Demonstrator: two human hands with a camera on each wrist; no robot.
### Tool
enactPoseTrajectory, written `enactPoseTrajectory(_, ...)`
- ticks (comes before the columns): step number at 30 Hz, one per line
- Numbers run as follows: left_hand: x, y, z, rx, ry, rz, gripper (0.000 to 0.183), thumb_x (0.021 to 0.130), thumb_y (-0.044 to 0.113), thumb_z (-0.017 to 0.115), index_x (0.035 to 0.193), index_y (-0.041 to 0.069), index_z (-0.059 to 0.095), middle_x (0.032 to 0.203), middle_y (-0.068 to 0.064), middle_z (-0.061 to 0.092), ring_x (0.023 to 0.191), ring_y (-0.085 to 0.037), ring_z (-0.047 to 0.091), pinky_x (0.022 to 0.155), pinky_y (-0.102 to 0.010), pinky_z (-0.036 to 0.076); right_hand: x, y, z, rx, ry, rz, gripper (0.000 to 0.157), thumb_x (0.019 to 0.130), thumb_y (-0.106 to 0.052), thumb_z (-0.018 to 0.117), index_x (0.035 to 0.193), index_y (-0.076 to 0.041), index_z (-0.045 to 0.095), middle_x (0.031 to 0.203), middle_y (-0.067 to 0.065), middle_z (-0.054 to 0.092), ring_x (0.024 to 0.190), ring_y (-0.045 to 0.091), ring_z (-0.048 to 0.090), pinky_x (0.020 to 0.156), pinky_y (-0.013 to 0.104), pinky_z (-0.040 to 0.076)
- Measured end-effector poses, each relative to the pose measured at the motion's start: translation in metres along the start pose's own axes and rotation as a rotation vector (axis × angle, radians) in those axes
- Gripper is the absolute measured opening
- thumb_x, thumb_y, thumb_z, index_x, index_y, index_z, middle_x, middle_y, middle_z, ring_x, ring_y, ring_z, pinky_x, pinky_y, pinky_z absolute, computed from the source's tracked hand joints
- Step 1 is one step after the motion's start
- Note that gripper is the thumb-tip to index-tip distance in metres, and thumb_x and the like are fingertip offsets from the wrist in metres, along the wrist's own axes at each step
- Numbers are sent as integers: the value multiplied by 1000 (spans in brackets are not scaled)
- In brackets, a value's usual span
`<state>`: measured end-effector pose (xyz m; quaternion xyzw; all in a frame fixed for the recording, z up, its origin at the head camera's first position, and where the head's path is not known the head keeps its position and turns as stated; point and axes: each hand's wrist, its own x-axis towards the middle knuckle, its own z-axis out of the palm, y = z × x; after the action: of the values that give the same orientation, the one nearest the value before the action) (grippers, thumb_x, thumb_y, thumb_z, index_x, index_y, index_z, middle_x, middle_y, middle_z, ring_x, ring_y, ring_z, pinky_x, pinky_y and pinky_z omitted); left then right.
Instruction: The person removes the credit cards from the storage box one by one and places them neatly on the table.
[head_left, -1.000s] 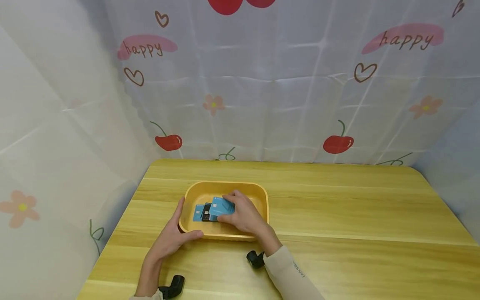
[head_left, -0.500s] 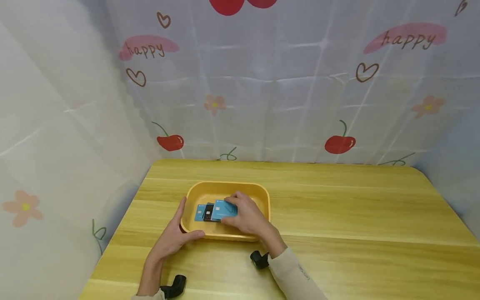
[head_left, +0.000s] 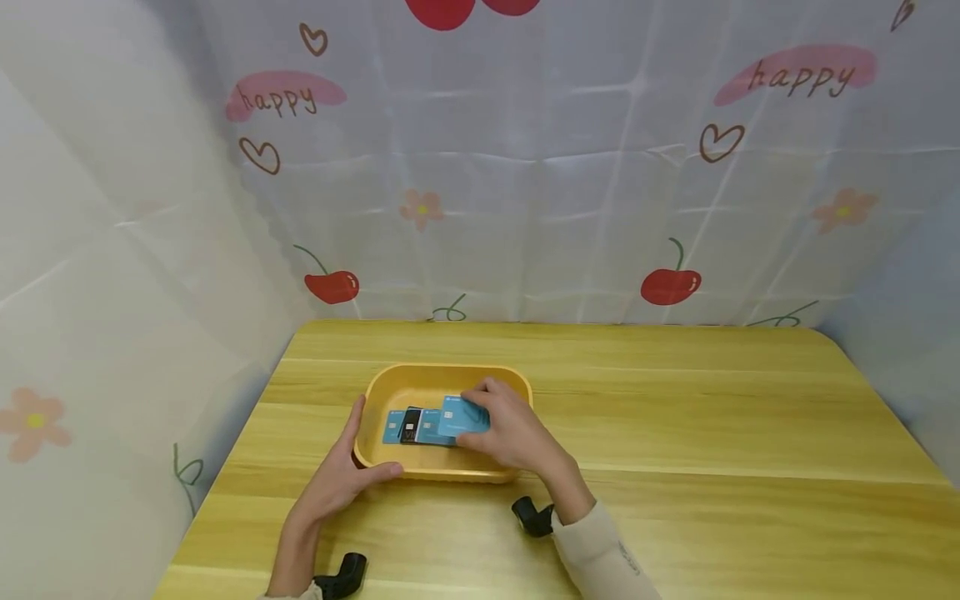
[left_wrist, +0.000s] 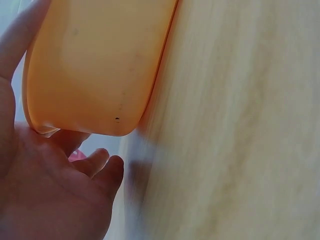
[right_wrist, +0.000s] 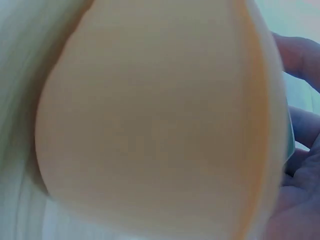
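Observation:
In the head view a yellow plastic box (head_left: 457, 476) stands on the wooden table. My left hand (head_left: 336, 477) holds its left end, thumb on the front rim and fingers along the outer left wall. Inside, overlapping in a row, lie a blue bank card (head_left: 392, 427), a black bank card (head_left: 409, 427) and another blue bank card (head_left: 430, 426). Over the row's right end my right hand (head_left: 513, 427) pinches a blue bank card (head_left: 459, 417) between thumb and fingers. The right wrist view shows mostly the box's outer wall (right_wrist: 150, 120), with part of the hand behind its rim.
The wooden table (head_left: 675, 417) stretches out to the right of the box. A white printed curtain (head_left: 525, 208) rises behind its far edge. Black wrist devices (head_left: 532, 517) sit near both forearms.
My right hand has moved right with the blue card, uncovering another blue card beside the black one. My left hand keeps its place on the box.

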<state>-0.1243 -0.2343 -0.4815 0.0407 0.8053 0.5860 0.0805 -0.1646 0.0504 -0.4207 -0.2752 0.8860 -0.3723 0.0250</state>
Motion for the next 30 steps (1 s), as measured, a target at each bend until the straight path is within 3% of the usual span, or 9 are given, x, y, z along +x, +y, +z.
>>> enactPoseTrajectory(15, -1, 0, -1, 1, -5, 5, 115, 83, 18, 80, 160, 24, -5, 163, -14, 2, 142, -35, 25, 111, -54, 23, -29, 17, -22, 19, 83, 55, 56, 82, -19, 82, 130, 1, 63, 116, 3, 56, 98, 18, 50, 81, 36, 46)
enactPoseTrajectory(25, 0, 1, -1, -4, -9, -5, 115, 84, 18, 80, 159, 24, -6, 163, -13, 2, 140, -34, 30, 110, -53, 26, -41, 26, -35, -69, 53, 34, 56, 84, -20, 81, 132, 2, 61, 120, 6, 56, 102, 20, 50, 85, 37, 47)
enactPoseTrajectory(30, 0, 1, 0, -10, -8, -10, 115, 83, 18, 81, 159, 24, -6, 163, -13, 1, 140, -34, 29, 110, -53, 26, -47, 34, -43, -61, 62, 38, 56, 84, -19, 81, 132, 2, 60, 122, 6, 56, 102, 20, 51, 83, 37, 48)
